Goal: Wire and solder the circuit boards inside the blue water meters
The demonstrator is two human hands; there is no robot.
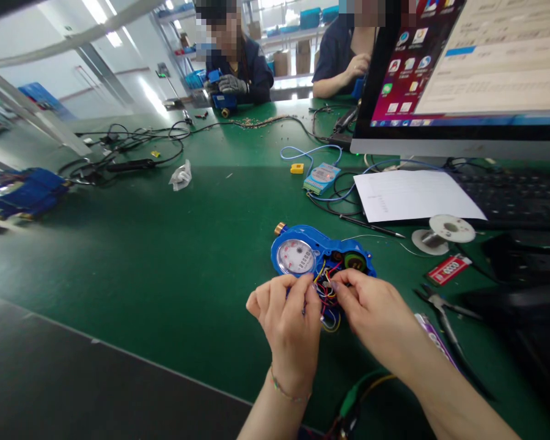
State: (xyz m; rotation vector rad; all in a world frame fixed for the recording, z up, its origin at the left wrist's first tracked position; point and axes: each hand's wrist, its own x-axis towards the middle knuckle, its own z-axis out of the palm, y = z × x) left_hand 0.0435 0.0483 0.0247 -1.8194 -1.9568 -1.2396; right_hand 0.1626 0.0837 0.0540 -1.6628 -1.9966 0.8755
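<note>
A blue water meter [318, 235] lies on the green table, its round white dial facing up and a brass fitting at its far left. Thin coloured wires [329, 292] spill out of its open housing on the near side. My left hand [286, 318], a thin bracelet at its wrist, pinches at the wires from the left, just below the dial. From the right, my right hand [371, 305] has thumb and forefinger closed on the same bundle. Which wire each hand grips is partly covered by the fingers.
Right of the meter are a solder spool [450, 228], cutting pliers [444, 311], a red packet [448, 269] and a white paper [417, 195]. Behind stand a light-blue converter box [321, 177] and a monitor [467, 67]. Two people work across the table; more blue meters [22, 190] lie far left.
</note>
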